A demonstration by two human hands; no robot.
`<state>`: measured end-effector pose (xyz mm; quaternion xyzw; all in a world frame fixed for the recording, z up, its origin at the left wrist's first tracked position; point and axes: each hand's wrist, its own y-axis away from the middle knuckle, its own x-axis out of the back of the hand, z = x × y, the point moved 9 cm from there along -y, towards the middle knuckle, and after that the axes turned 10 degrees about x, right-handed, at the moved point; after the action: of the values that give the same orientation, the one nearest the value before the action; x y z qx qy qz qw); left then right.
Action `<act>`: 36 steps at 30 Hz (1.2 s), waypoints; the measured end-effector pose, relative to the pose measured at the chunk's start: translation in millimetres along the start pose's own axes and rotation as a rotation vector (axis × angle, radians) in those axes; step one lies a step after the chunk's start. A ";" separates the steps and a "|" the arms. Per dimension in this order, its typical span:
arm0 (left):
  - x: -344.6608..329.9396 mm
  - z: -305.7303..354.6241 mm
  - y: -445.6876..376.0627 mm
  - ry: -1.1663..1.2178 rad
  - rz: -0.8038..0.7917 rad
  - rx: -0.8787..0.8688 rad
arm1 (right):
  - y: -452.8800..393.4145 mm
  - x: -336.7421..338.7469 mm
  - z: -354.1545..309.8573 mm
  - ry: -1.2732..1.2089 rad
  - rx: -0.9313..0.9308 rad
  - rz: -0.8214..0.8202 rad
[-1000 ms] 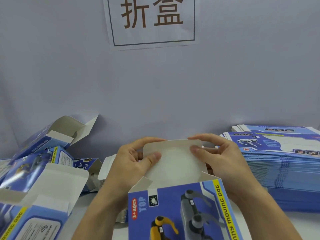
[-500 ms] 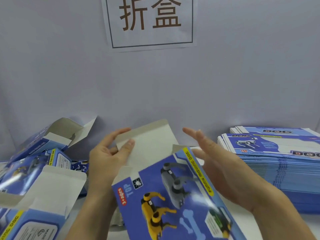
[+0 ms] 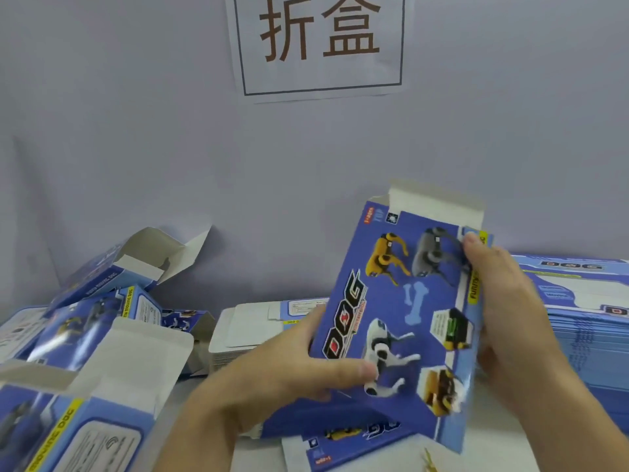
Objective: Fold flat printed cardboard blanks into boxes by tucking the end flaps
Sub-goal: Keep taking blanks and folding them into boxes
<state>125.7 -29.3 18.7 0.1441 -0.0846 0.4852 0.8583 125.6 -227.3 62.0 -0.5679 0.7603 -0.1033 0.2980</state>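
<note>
Grey wall [image 3: 136,148] fills the background, with a white sign [image 3: 318,46] bearing two large brown characters fixed high on it. Below, a white tabletop [image 3: 503,451] carries printed cardboard on both sides.

Both hands hold a blue box [image 3: 405,311] up in the middle, nearly upright and tilted slightly to the right, its printed face with toy dogs and a bone turned toward the camera. Its top end is open, the white flap [image 3: 439,202] standing up above the rim. The left hand [image 3: 272,376] grips the box's lower left edge, thumb pressed across the printed face and fingers behind it. The right hand [image 3: 503,301] grips the right edge, fingers [image 3: 474,243] curled over the upper right corner onto the face.

A tall stack of flat blanks [image 3: 585,321] lies to the right, just behind the right hand. A lower stack [image 3: 258,321], white side up, sits behind the left hand. Folded boxes [image 3: 112,328] with open end flaps are heaped at the left. Another flat blank [image 3: 340,441] lies on the tabletop under the held box.
</note>
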 end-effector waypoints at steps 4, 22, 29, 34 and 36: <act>-9.6 -16.0 6.9 -0.124 -0.181 0.120 | -2.0 37.7 -0.8 -0.116 0.006 0.303; 51.1 -23.0 -17.4 -0.379 0.595 -0.043 | 2.3 36.0 13.0 0.118 -0.094 0.318; 36.4 -50.1 -36.7 -0.786 0.566 0.176 | 2.6 8.9 33.7 0.340 -0.188 0.015; 39.2 -27.0 -26.6 -0.777 0.686 0.028 | 3.5 3.1 36.9 0.456 -0.175 -0.066; 42.3 -10.6 -15.2 -0.765 0.851 -0.080 | 5.9 0.6 41.7 0.565 -0.185 -0.142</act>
<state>160.5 1.0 18.2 0.2299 -0.4582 0.6976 0.5005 144.5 -218.3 25.4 -0.5931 0.7776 -0.2081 0.0137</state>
